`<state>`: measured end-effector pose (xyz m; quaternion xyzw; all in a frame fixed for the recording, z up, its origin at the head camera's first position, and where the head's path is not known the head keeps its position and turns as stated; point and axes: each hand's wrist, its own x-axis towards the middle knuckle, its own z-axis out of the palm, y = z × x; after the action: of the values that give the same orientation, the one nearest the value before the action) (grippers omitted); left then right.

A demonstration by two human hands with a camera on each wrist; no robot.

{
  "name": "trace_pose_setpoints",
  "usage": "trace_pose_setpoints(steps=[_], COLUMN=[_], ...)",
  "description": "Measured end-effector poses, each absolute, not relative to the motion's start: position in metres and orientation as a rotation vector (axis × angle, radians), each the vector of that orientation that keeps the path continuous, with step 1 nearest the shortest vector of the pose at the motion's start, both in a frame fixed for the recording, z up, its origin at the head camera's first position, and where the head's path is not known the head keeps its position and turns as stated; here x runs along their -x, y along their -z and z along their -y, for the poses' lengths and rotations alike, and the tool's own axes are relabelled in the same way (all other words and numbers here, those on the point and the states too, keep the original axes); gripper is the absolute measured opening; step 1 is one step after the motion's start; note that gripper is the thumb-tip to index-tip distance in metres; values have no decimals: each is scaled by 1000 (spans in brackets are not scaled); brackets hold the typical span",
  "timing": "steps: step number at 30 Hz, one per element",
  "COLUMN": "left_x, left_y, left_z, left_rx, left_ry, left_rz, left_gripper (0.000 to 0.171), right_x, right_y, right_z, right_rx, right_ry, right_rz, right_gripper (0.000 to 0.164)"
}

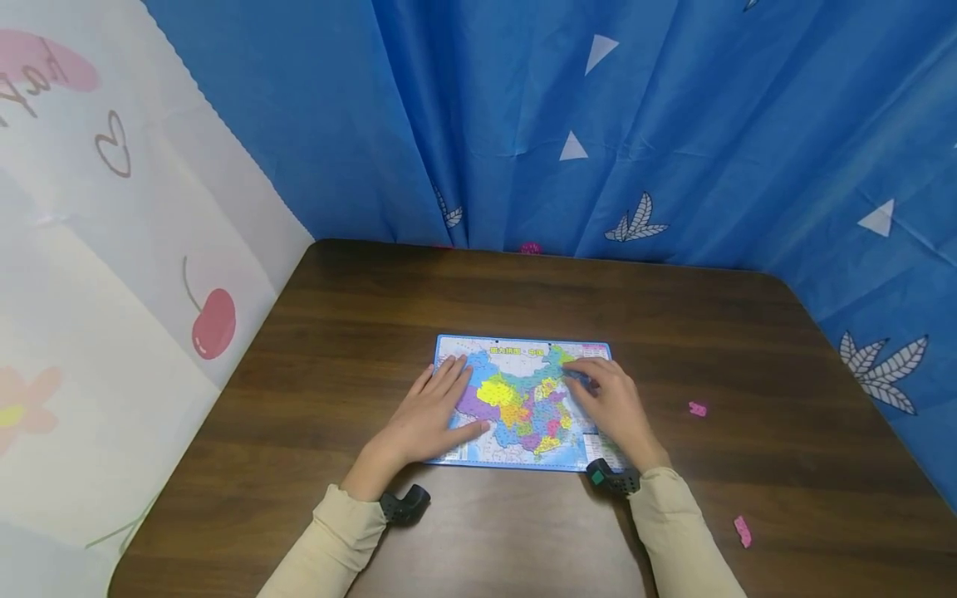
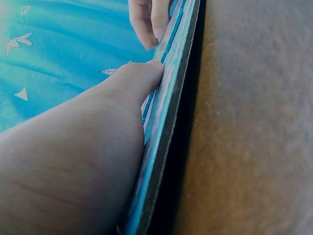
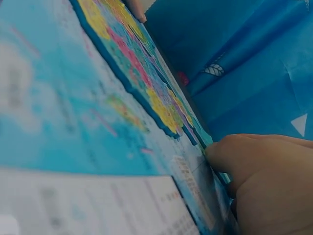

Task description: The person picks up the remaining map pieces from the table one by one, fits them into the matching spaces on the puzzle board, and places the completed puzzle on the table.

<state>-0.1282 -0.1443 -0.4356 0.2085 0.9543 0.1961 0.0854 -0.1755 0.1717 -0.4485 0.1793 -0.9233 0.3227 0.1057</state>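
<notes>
A blue-edged map puzzle board (image 1: 486,455) with raised, coloured pieces lies on the table. My left hand (image 1: 426,419) rests on its left side, fingers spread and thumb pointing inward over the map. In the left wrist view, the left thumb (image 2: 142,76) lies along the board's face. Over the upper right of the map is my right hand (image 1: 615,407), bent thumb and fingertips close together by the teal-green pieces (image 1: 557,359). The right wrist view shows the right hand (image 3: 266,171) at those pieces; whether it pinches one is hidden.
To the right of the board lies a small pink puzzle piece (image 1: 698,409). Another pink piece (image 1: 742,531) is nearer the front right. The brown wooden table (image 1: 299,399) is bounded by a blue curtain (image 1: 508,124) behind and a white curtain (image 1: 149,249) at left.
</notes>
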Motion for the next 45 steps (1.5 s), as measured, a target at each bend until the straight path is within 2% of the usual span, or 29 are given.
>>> trace_pose_setpoints(steps=[32, 45], left_x=[128, 129], left_y=[438, 437], left_z=[143, 144], left_rx=[-628, -624], left_ry=[-571, -587], left_rz=[-2854, -2848], left_gripper=[95, 94], right_x=[154, 146], right_y=[436, 427], right_z=[-191, -204], right_rx=[-516, -375], right_ry=[-901, -918], right_rz=[2678, 2701], right_gripper=[30, 33])
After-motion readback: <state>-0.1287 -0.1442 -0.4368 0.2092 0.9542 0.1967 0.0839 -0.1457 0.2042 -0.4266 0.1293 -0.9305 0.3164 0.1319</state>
